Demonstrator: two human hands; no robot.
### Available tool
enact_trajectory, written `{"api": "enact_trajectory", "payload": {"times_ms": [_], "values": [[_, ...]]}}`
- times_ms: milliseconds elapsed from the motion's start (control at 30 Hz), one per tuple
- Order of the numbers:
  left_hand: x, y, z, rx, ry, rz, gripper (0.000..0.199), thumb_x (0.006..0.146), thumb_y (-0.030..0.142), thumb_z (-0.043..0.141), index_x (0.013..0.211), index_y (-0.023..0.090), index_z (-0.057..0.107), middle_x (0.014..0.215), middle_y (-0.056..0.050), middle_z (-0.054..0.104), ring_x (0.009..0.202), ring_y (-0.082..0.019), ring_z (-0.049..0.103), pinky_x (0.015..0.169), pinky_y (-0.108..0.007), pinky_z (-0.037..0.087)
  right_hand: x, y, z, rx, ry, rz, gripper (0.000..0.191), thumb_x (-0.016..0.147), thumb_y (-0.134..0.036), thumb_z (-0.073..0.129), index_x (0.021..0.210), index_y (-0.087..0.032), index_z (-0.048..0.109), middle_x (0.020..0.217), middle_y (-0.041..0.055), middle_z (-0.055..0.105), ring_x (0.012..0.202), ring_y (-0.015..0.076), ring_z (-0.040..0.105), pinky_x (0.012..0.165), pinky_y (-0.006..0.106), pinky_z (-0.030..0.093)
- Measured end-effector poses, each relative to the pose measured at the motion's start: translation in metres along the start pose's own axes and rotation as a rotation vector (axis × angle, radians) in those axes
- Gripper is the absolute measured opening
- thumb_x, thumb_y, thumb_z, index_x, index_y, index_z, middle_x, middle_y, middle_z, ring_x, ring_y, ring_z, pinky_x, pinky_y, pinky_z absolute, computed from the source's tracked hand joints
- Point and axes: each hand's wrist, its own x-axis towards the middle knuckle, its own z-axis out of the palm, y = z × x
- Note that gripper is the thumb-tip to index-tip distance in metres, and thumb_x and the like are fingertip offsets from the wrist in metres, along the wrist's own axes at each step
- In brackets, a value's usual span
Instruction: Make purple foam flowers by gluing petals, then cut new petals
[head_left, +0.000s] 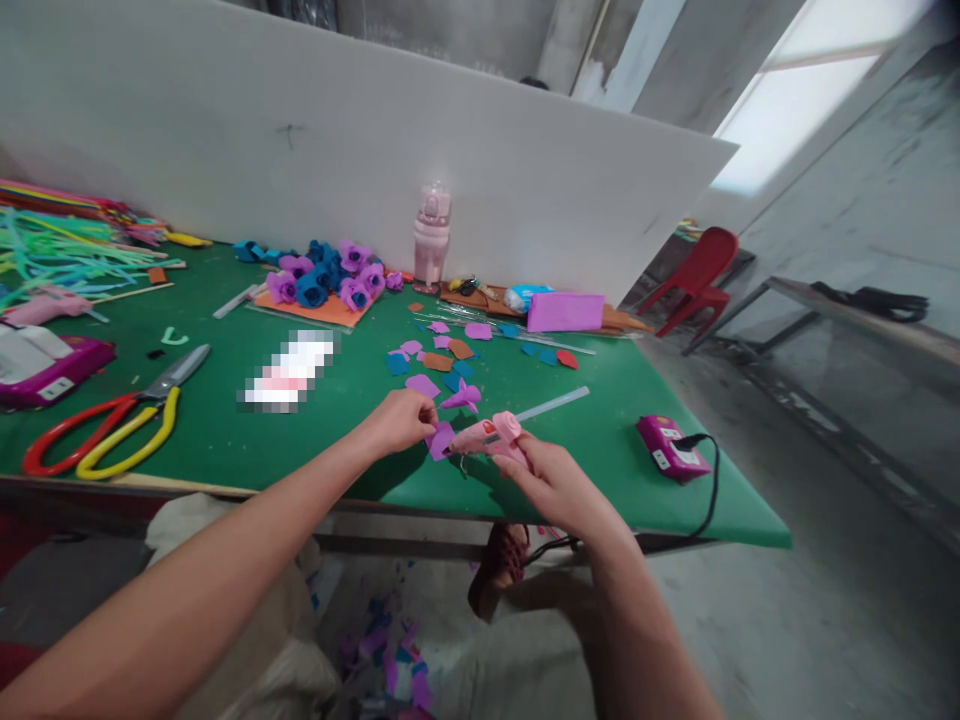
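My right hand is wrapped round a pink glue gun, with a clear glue stick poking out of its back. Its nozzle points left and meets a small purple paper petal. My left hand pinches that petal at its upper edge, just above the green tabletop. Right behind them lies a partly formed purple paper flower. Loose purple, blue and brown petals, such as a purple one, are scattered farther back.
Large scissors with red and yellow handles lie at the left. Finished paper flowers sit on orange paper. A pink bottle stands against the white board. A magenta power socket box with a black cord lies near the right edge.
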Motion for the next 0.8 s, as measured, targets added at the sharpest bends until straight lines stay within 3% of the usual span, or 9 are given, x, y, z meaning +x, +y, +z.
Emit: {"api": "enact_trajectory", "payload": {"times_ms": [800], "values": [[0.0, -0.0003, 0.0001, 0.008, -0.008, 0.006, 0.011, 0.067, 0.014, 0.06, 0.07, 0.017, 0.07, 0.068, -0.002, 0.069, 0.068, -0.016, 0.062, 0.058, -0.023, 0.037, -0.0035, 0.0025, -0.0095, -0.005, 0.05, 0.06, 0.03, 0.089, -0.041, 0.041, 0.086, -0.017, 0.059, 0.072, 0.0041, 0.061, 0.063, 0.0163, 0.053, 0.057, 0.025, 0.036]]}}
